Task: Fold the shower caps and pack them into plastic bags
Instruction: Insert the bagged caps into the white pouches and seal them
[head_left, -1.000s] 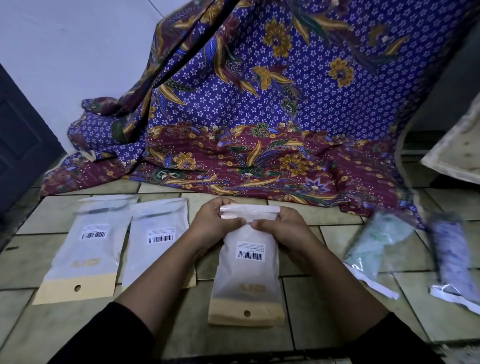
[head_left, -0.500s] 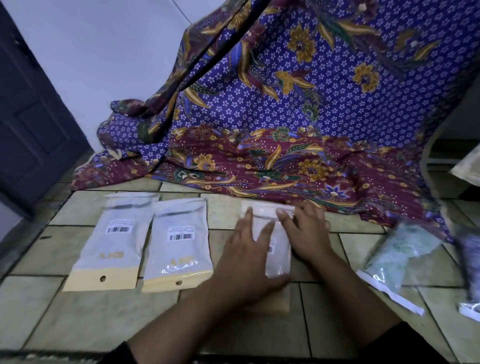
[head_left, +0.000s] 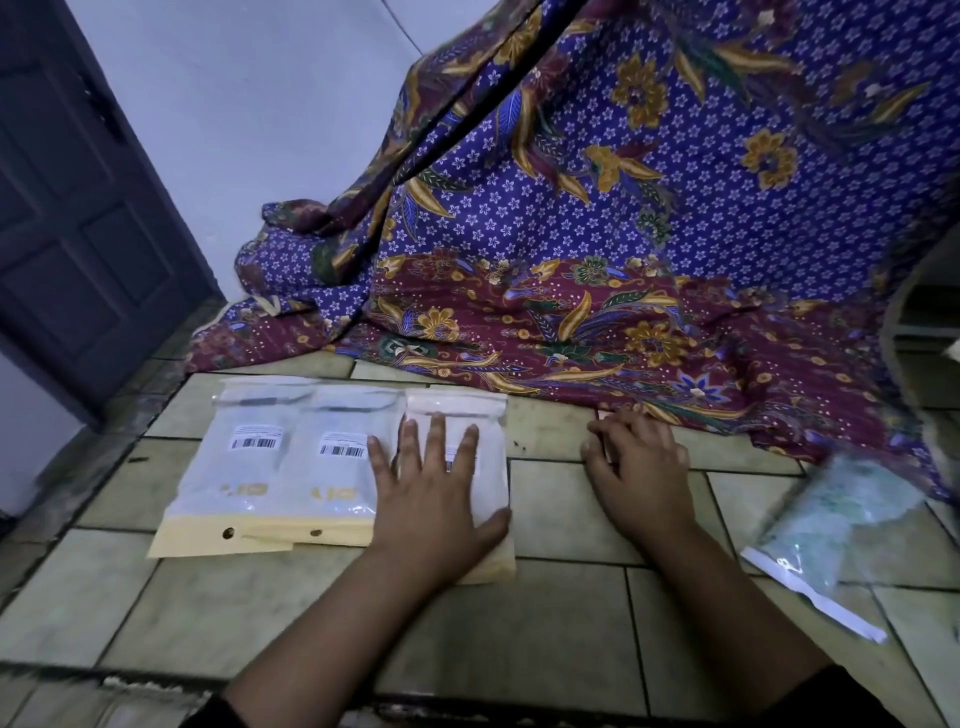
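We pressed our left hand, fingers spread, on the third bag; right hand, fingers loosely apart, rested on floor at three o'clock.

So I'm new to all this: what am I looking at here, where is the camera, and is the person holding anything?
There is no machine here: a person works with bare hands, and the one camera sits on their head, looking forward and down. The left hand lies flat, fingers spread, on a white packed bag on the tiled floor. To its left lie two more white bags with barcode labels, side by side and slightly overlapping. The right hand rests open on the tiles, holding nothing. Further right lies a clear bag with something pale green inside, blurred. Behind everything hangs a purple and maroon flowered cloth, and a dark door stands at the left.
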